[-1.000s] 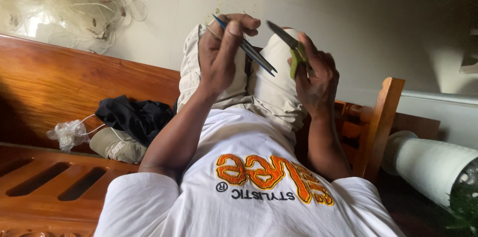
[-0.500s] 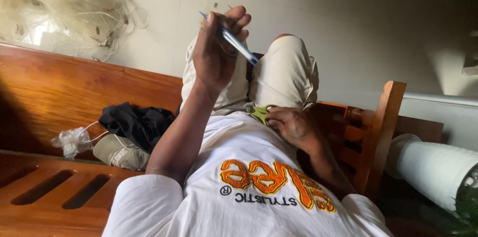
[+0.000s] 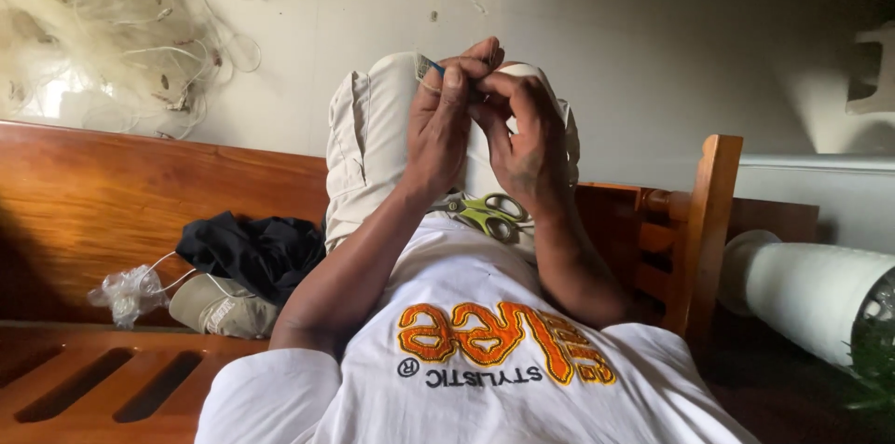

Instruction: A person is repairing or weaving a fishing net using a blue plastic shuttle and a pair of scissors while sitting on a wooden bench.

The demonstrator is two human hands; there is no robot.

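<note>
Head view is showing both hands now meeting above the knees, left hand [image 3: 446,122] and right hand [image 3: 522,131] pinching a small blue-tipped tool [image 3: 431,66], scissors [image 3: 489,214] now lying on the lap.

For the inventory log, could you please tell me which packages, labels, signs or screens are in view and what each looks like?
Printed design: on the white shirt front, orange block shapes over a smaller dark line.
Clear plastic bag: crumpled on the wooden bench, at the left.
Tan cap: beside the bag, with a small dark marking.
No signs or screens.
</note>
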